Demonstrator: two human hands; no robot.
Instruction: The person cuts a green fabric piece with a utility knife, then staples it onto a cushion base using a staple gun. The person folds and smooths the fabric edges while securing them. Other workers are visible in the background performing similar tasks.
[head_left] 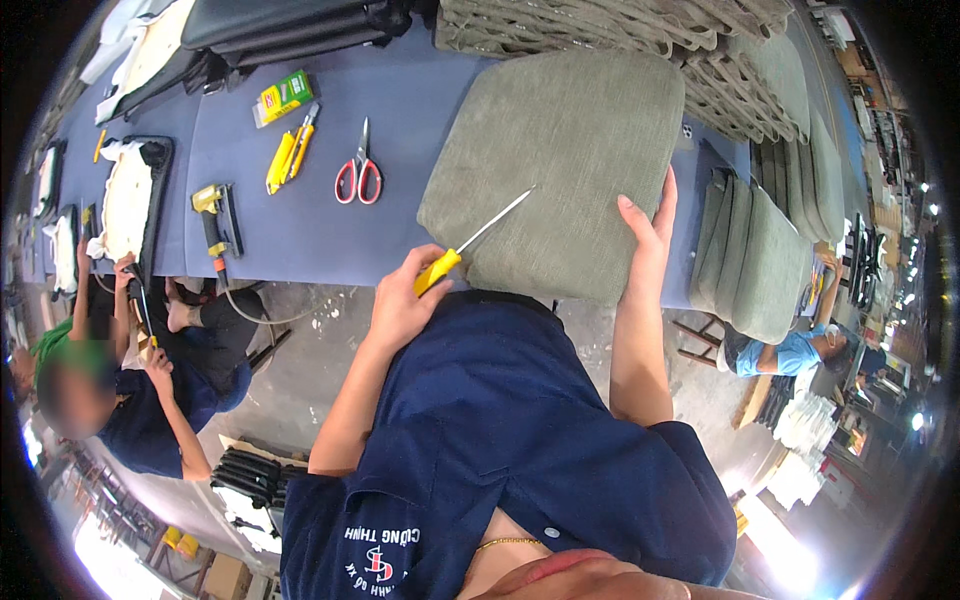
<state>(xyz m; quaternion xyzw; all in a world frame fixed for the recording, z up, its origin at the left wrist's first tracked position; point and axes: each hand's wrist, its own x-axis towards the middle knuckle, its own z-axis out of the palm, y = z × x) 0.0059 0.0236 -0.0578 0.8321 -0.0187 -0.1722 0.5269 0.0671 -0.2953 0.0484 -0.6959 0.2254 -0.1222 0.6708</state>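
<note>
Yellow-handled tool [438, 272] is gripped in closed left hand [403, 300], thin shaft [495, 220] angled over grey-green cushion [560, 130], cushion's right edge is held between thumb and fingers of right hand [648, 232], cushion is supported at near side of blue table [300, 235], red-handled scissors [358, 180] are noted at left.

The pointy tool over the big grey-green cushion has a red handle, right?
Not red: the head view shows that the pointy tool over the big grey-green cushion has a yellow handle.
</note>
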